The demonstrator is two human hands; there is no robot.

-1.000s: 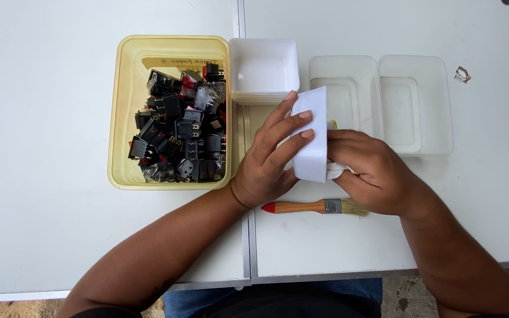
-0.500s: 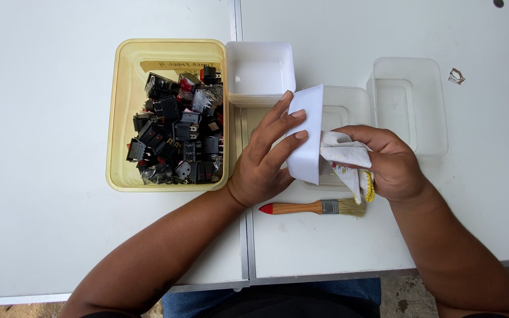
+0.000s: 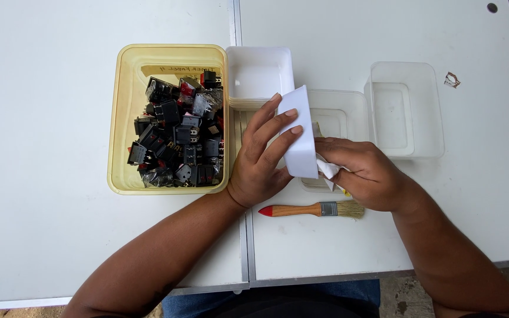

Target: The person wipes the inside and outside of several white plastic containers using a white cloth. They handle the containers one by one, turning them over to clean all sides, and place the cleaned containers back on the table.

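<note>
My left hand [image 3: 263, 156] grips a small white plastic container [image 3: 300, 136], tilted on its side above the table. Against the container's open side my right hand [image 3: 367, 174] presses a crumpled white cloth [image 3: 328, 169]. A paintbrush [image 3: 313, 209] with a wooden handle and a red tip lies on the table just in front of both hands. To the left stands a yellow tray [image 3: 125, 118] filled with several black rocker switches [image 3: 178, 141], some with red parts.
Another white container [image 3: 260, 75] stands behind my left hand. Two clear plastic containers [image 3: 405, 109] sit on the right, one partly hidden by my hands. A small metal clip [image 3: 452, 79] lies at the far right. A seam [image 3: 241, 235] joins two white tables.
My right hand has moved back against the white container with the cloth, after having pulled away to the right. The left hand keeps its hold.
</note>
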